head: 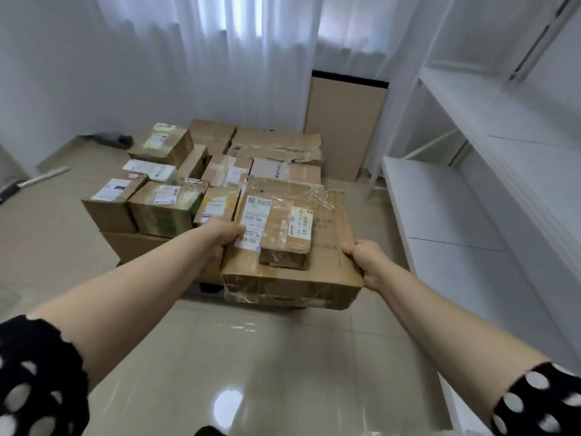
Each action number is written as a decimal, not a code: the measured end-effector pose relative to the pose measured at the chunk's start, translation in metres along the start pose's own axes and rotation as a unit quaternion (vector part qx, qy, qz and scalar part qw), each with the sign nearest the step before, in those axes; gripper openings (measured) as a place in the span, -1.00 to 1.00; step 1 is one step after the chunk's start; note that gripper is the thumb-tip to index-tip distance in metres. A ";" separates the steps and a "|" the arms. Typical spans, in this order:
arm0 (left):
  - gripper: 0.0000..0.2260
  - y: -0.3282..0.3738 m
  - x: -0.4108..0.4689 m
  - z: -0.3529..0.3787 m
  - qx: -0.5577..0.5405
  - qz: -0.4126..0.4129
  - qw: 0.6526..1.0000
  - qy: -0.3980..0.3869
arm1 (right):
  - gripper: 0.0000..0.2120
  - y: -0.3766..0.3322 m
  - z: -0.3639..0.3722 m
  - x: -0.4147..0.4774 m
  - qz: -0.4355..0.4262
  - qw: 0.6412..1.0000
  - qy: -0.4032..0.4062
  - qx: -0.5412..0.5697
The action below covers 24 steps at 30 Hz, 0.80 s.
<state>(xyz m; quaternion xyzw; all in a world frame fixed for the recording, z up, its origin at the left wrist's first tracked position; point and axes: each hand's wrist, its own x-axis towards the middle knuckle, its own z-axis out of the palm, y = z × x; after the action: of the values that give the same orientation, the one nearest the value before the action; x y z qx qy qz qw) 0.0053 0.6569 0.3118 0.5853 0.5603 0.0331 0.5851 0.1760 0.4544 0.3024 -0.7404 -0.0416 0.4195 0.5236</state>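
White curtain (pixel 204 58) across the whole back wall, white shelving (pixel 471 215) down the right side, glossy pale floor (pixel 251 357) underneath. In the middle of the room sits a pile of cardboard boxes (pixel 163 212), taped and labelled, packed tight side by side. A tall brown board (pixel 342 127) stands upright behind it, against the curtain.

Now the main item: a big flat box (pixel 330 243), held up off the floor in front of the person, right at the near right corner of the pile. Its broad face looks up and tips a little toward the camera. Its long axis runs away from the person, near end at the wrists, far end pointing at the pile. Whether that far end rests on the pile, I cannot tell.

On top of it lies a small parcel (pixel 284 234), wrapped in clear tape, lengthwise the same way, sitting toward the near edge. A white shipping label (pixel 251 221) is stuck just to its left.

And the grip: the left hand (pixel 223 234) clamps the box's left edge, thumb down on that label. The right hand (pixel 364 259) curls round the right edge near the front corner. Both arms are stretched out, with black sleeves with white dots at the elbows.
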 end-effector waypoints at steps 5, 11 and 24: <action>-0.76 0.023 0.082 -0.065 -0.028 -0.009 0.999 0.016 | -0.76 -0.043 0.082 0.067 0.001 1.000 -0.009 0.014; -0.81 0.067 0.178 -0.142 -0.041 -0.006 0.999 0.004 | -0.79 -0.096 0.176 0.139 0.023 0.999 -0.003 0.027; -0.77 0.150 0.341 -0.190 -0.078 0.007 0.997 -0.018 | -0.75 -0.173 0.262 0.288 0.051 0.998 0.028 0.027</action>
<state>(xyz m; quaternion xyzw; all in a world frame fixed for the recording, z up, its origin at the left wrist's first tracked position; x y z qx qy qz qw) 0.0916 1.0636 0.2697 0.5423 0.5415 0.0704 0.6386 0.2528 0.8696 0.2504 -0.7386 0.0223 0.4252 0.5226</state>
